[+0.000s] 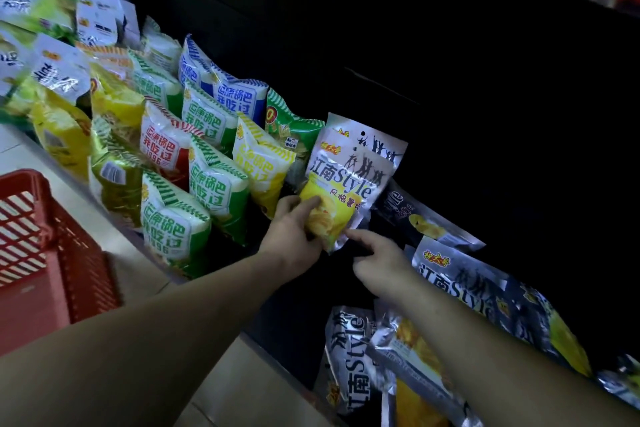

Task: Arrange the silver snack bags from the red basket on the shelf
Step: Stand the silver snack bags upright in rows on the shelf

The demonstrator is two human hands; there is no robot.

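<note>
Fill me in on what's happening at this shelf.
A person is stocking a shelf. The left hand grips the lower part of an upright silver snack bag beside a yellow bag. The right hand stretches a forefinger to its bottom corner. More silver bags lie to the right. The red basket sits at left.

Bare left forearm (156, 340) and left hand (294, 232), bare right forearm (512, 364) and right hand (381, 269).

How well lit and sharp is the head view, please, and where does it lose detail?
Head view: dim overall, the shelf recess behind nearly black; the left hand and the silver bag it grips read sharply; the red basket and far-left packets are blurred; shelf rows run diagonally across the frame.
</note>
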